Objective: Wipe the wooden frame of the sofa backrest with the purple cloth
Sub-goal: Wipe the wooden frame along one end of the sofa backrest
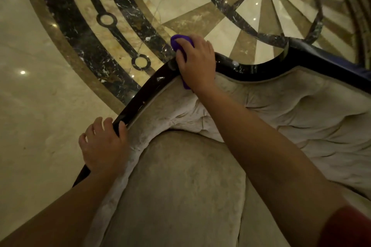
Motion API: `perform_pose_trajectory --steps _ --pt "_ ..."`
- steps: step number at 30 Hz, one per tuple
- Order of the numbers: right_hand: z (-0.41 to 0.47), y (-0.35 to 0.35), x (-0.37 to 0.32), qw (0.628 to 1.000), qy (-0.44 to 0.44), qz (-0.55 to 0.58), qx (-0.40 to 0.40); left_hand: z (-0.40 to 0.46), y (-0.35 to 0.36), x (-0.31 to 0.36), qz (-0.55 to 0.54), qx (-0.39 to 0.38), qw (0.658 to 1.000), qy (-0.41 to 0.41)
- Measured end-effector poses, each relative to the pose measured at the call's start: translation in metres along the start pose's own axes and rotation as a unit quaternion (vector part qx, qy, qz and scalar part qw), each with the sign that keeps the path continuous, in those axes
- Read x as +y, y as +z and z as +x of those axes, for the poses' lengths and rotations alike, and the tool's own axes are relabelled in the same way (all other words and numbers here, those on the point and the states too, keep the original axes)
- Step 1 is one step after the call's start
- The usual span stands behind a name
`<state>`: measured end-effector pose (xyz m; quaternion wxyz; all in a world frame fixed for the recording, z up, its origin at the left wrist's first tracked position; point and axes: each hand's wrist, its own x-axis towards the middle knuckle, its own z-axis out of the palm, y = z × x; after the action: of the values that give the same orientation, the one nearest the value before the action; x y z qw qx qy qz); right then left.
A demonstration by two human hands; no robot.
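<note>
Head view looks steeply down over the sofa backrest, where the dark wooden frame [152,86] curves glossy and nearly black along the top edge of the pale upholstery. The purple cloth [177,42] sits bunched on that frame near the peak of the curve, one end poking out past the fingertips and another scrap showing below the palm against the fabric. The right hand [197,64] lies over the cloth with fingers curled around it, pressing it to the wood. Further down the same rail, the left hand [104,144] grips the frame itself, fingers wrapped over the outer edge and thumb on the inner side. Below both arms spreads the tufted beige cushion [301,118], creased and buttoned. Beyond the frame lies the polished marble floor [30,66] with its dark inlaid rings and starburst pattern.
</note>
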<state>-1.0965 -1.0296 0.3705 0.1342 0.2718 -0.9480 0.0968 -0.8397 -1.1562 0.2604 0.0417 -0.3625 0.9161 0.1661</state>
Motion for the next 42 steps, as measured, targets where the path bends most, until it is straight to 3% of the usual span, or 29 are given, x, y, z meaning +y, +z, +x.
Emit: perform_pose_trajectory --steps 4,9,13,16,19,22,29,42 --pt "0.003 -0.004 0.001 0.997 0.038 0.042 -0.048 0.026 -0.022 0.03 -0.048 -0.038 0.998 0.035" --pt "0.013 -0.007 0.014 0.99 0.043 0.088 -0.102 0.1 -0.051 0.145 -0.139 0.073 0.976 0.15" --pt "0.017 -0.004 0.022 0.985 0.095 0.118 -0.081 0.114 -0.036 0.204 -0.187 0.059 0.974 0.11" --pt "0.016 -0.002 0.032 0.976 0.13 0.165 -0.056 0.107 -0.018 0.198 -0.141 0.111 0.972 0.152" --pt "0.013 -0.004 0.047 0.971 0.165 0.173 -0.018 0.111 -0.011 0.188 -0.127 0.117 0.962 0.214" --pt "0.01 -0.006 0.062 0.972 0.177 0.156 -0.015 0.112 -0.01 0.188 -0.123 0.127 0.959 0.221" --pt "-0.002 -0.001 0.082 0.993 0.117 -0.033 0.011 0.114 -0.006 0.188 -0.117 0.149 0.957 0.22" --pt "-0.018 -0.022 0.116 0.994 0.043 -0.097 -0.035 0.111 -0.009 0.189 -0.115 0.154 0.955 0.225"
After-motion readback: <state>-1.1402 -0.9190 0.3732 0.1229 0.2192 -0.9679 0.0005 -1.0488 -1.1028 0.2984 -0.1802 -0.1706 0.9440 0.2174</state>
